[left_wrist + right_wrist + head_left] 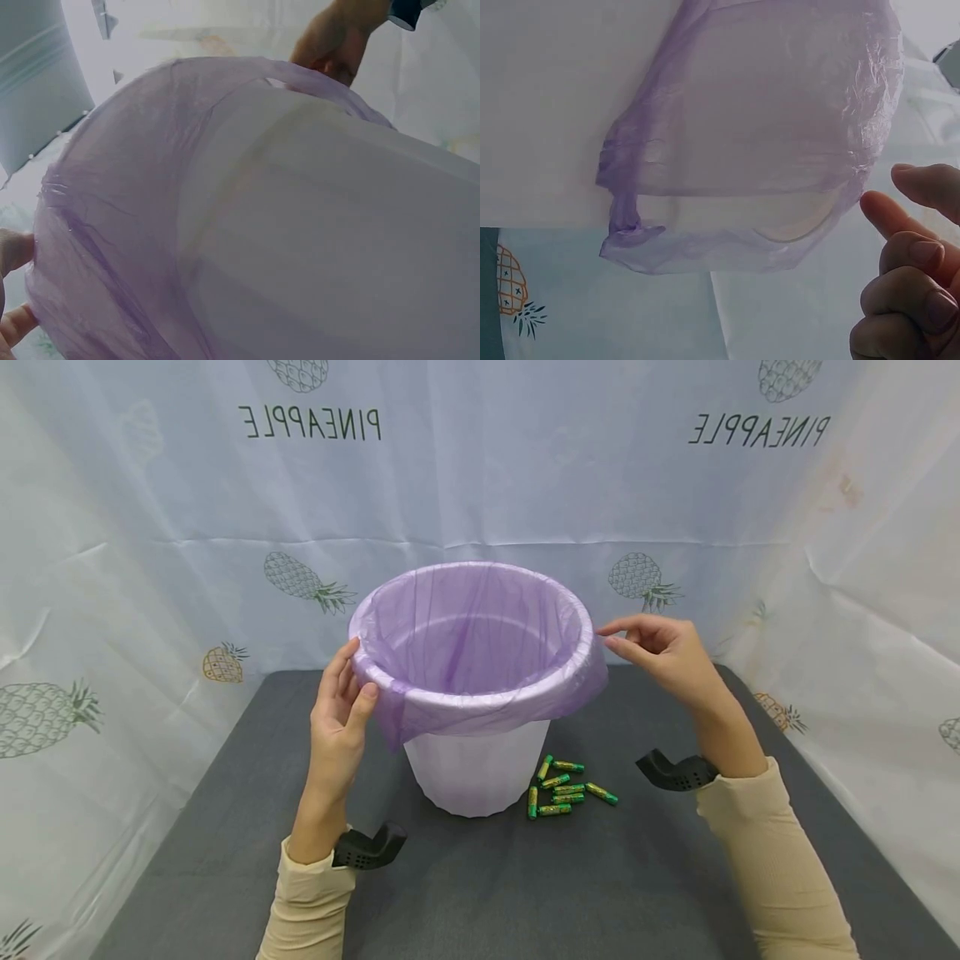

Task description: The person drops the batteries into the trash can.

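A white bin (480, 768) stands upright, lined with a thin purple plastic bag (480, 714) folded outward over its rim. My left hand (339, 714) rests at the rim's left side, thumb and fingertips spread apart against the bag; in the left wrist view only its fingertips (16, 326) show. At the right side, my right hand (663, 652) has its index fingertip at the bag's edge. The thumb is apart from that fingertip, and the other fingers (907, 292) are bent in the right wrist view, with nothing seen between them.
Several green and yellow batteries (568, 790) lie loose on the dark grey table (465, 893), right of the bin's base. White cloth (480, 460) printed with pineapples hangs behind and at both sides. Each wrist wears a black camera mount (371, 847).
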`<state>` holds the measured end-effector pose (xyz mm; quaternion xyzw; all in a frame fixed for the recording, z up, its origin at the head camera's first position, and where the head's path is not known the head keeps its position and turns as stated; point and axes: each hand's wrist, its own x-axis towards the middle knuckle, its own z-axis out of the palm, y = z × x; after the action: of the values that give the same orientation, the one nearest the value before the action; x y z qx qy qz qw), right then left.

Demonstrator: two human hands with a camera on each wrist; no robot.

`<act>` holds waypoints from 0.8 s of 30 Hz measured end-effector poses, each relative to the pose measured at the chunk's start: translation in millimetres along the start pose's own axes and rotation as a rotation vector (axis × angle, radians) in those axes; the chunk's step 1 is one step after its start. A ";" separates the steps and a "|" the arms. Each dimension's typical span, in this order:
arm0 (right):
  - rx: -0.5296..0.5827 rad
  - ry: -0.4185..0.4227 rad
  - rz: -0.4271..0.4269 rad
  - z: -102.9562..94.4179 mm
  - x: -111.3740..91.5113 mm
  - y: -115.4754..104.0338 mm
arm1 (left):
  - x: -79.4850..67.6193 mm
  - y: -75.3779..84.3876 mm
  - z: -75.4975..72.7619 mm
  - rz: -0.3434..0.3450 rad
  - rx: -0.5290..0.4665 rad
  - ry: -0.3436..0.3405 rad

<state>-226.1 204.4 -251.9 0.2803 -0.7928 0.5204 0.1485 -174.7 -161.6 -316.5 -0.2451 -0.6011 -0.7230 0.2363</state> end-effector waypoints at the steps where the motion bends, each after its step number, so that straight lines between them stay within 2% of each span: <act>1: -0.001 0.003 0.006 -0.3 -2.3 1.3 | 0.2 0.0 0.0 0.002 -0.002 -0.001; 5: -0.006 0.013 0.029 -1.1 -11.4 8.1 | 0.7 0.3 0.4 0.013 -0.009 -0.004; 12: 0.019 0.001 0.063 0.3 -24.7 23.4 | 1.2 1.8 1.4 -0.032 0.013 0.047; 15: 0.013 -0.007 0.095 1.0 -29.8 30.2 | 1.3 1.6 1.2 -0.029 0.013 0.053; 24: -0.019 -0.020 0.155 5.5 -47.4 49.5 | 0.9 -0.5 0.5 -0.006 0.000 0.018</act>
<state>-217.6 228.1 -315.9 0.2217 -0.8186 0.5198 0.1027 -175.7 -161.1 -316.2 -0.2368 -0.5999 -0.7258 0.2394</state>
